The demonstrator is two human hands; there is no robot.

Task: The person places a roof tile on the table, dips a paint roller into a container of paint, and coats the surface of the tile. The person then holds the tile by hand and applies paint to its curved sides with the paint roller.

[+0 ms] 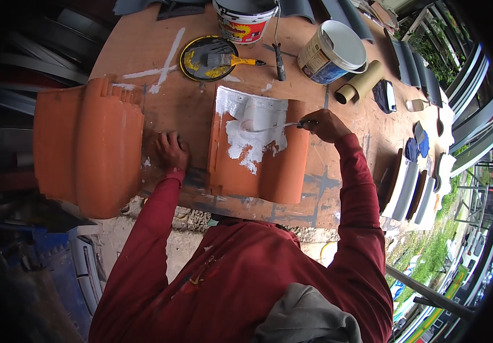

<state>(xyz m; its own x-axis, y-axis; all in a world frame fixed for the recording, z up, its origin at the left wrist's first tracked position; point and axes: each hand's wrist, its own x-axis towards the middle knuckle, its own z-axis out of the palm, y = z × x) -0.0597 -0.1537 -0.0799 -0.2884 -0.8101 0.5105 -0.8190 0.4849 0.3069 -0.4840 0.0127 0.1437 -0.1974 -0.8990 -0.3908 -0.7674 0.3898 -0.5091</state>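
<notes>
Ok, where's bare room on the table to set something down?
Between the left tile stack and the partly painted tile, beyond the left hand, there's mostly bare tabletop. Another lies between the right hand and the tiles at the right edge. The far side is crowded: two buckets, a lid with a brush, a tan roll.

Table (172, 108), brown, paint-smeared; carries: orange roof tile (229, 174), partly white-coated; stacked orange tiles (58, 148), left; black-rimmed lid (196, 59); red-and-white bucket (245, 27); white tub (318, 57); brown roll (363, 83); grey tiles (403, 60).
</notes>
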